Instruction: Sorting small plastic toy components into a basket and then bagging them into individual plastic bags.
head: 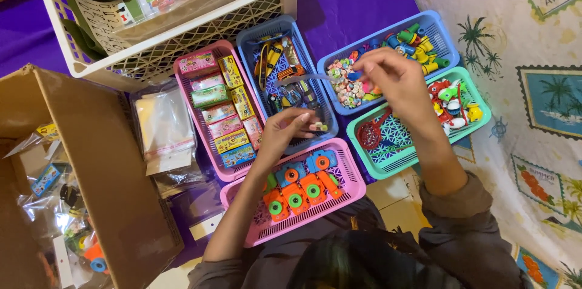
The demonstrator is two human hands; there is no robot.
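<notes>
My left hand (290, 129) hovers above the dark blue basket (282, 29), fingers pinched on the lower end of a small clear plastic bag (301, 83). My right hand (388, 77) is raised over the light blue basket (436, 25) of small coloured trinkets and pinches the bag's upper edge together with a tiny blue piece (354, 75). The bag stretches between both hands. Below them a pink basket (354, 189) holds several orange and blue toy cameras (303, 186).
A long pink basket (185, 80) holds small printed boxes. A green basket (394, 165) holds toy figures and a red strainer. A white crate (182, 46) stands behind, an open cardboard box (103, 162) at the left, a stack of clear bags (163, 122) beside it. A printed cloth (521, 113) lies to the right.
</notes>
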